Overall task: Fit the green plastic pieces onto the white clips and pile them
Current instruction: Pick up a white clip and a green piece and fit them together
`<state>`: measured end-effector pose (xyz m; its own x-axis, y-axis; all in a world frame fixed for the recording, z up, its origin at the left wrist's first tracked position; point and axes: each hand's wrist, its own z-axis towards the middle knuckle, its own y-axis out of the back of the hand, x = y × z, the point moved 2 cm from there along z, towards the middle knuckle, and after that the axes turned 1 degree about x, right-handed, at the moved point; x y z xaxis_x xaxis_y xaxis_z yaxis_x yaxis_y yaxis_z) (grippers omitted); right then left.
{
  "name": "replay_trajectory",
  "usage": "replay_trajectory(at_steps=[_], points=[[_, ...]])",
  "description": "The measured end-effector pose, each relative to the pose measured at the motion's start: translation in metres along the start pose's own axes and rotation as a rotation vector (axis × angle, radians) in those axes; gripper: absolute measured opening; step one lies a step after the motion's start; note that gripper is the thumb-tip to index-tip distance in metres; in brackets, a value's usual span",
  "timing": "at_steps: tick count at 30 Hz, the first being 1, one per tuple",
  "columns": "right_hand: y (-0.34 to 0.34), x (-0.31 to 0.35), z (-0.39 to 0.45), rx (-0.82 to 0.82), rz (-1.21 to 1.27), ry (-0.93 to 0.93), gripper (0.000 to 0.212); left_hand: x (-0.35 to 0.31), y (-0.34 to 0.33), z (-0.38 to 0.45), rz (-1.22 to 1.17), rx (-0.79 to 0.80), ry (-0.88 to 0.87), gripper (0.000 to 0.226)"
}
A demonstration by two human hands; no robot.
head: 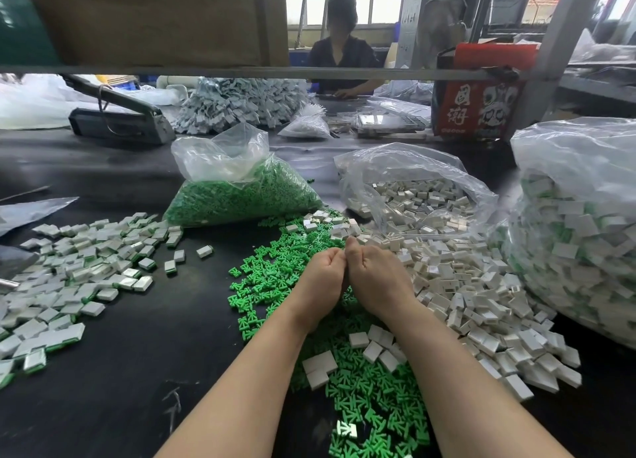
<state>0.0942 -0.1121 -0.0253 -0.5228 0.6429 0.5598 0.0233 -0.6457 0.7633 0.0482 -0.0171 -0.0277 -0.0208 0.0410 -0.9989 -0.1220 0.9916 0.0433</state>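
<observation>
My left hand and my right hand are pressed together at the knuckles above the middle of the table, fingers curled inward. What they hold is hidden between them. Under them lies a spread of loose green plastic pieces. To the right lies a heap of loose white clips. On the left lies a pile of fitted white-and-green clips.
An open bag of green pieces and an open bag of white clips stand behind the heaps. A large bag of fitted clips fills the right. A person sits across the black table, beyond a heat sealer.
</observation>
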Motion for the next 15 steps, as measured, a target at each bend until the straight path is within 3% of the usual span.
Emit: replay_trajectory(at_steps=[3, 8, 12, 15], points=[[0.002, -0.002, -0.001, -0.008, 0.134, -0.049, 0.058, 0.0, 0.001, -0.001, -0.055, 0.048, -0.01, 0.03], [0.002, -0.004, 0.002, -0.041, 0.599, -0.176, 0.059, -0.012, -0.002, -0.006, -0.062, 0.109, -0.119, 0.031], [0.004, -0.007, 0.005, -0.04, 0.7, -0.197, 0.066, -0.016, 0.001, -0.006, -0.053, 0.08, -0.204, 0.028], [0.006, -0.008, 0.007, -0.024, 0.809, -0.2, 0.059, -0.019, 0.003, -0.006, -0.035, 0.025, -0.24, 0.022]])
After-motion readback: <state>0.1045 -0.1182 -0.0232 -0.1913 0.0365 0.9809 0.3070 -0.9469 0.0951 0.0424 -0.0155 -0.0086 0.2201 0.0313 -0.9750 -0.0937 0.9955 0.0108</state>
